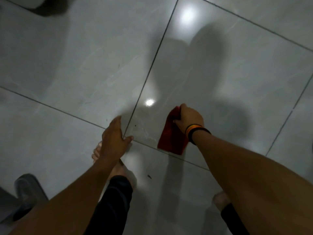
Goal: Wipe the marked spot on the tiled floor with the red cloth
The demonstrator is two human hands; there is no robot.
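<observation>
While the cloth hangs, nothing is being wiped yet:
Right hand (190, 118): fingers clenched on the red cloth (171, 134), which dangles, probably ready to press down.
Left hand (115, 134): spread wide, empty, likely for balance.
Marked spot (144, 131): faint smear on the tiled floor (84, 68), at nine o'clock of the cloth.
Writing: none readable.

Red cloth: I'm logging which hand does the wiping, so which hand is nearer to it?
Right. The right hand grips the red cloth at its top edge; the left hand hangs open, apart from it, across the dark grout line.
</observation>
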